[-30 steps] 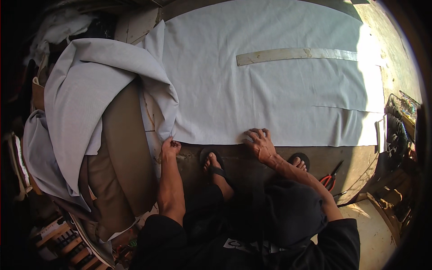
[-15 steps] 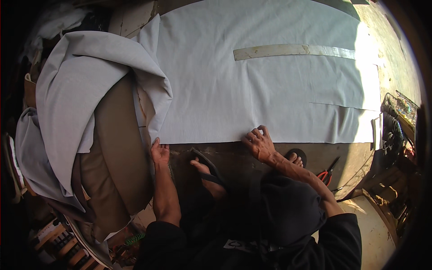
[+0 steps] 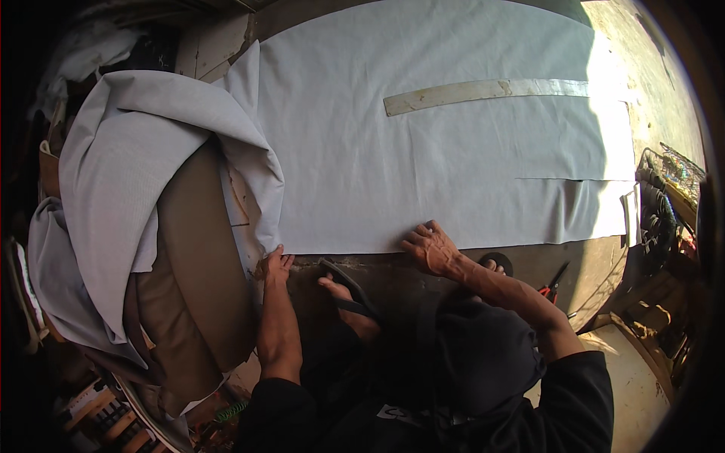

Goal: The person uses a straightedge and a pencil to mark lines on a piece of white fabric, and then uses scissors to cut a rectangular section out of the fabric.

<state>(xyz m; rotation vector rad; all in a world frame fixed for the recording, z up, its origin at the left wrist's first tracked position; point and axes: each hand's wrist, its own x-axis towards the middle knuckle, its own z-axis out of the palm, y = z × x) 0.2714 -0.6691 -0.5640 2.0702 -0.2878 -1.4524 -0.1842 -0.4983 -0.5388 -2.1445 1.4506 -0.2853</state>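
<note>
The place looks like a small, crowded workshop that handles sheet material: a broad pale grey sheet (image 3: 340, 151) lies over a brown surface (image 3: 536, 260) underfoot, with a long straight strip (image 3: 453, 98) resting across the sheet like a ruler and a red-handled tool (image 3: 553, 287) near the surface's right edge. More grey material (image 3: 158, 121) and brown material (image 3: 192, 226) are heaped beyond the left edge, beside pale floor tiles (image 3: 219, 45). Past the right edge, a dark bundle (image 3: 655, 215) and wire mesh (image 3: 683, 166) crowd a sunlit floor (image 3: 664, 98).
</note>
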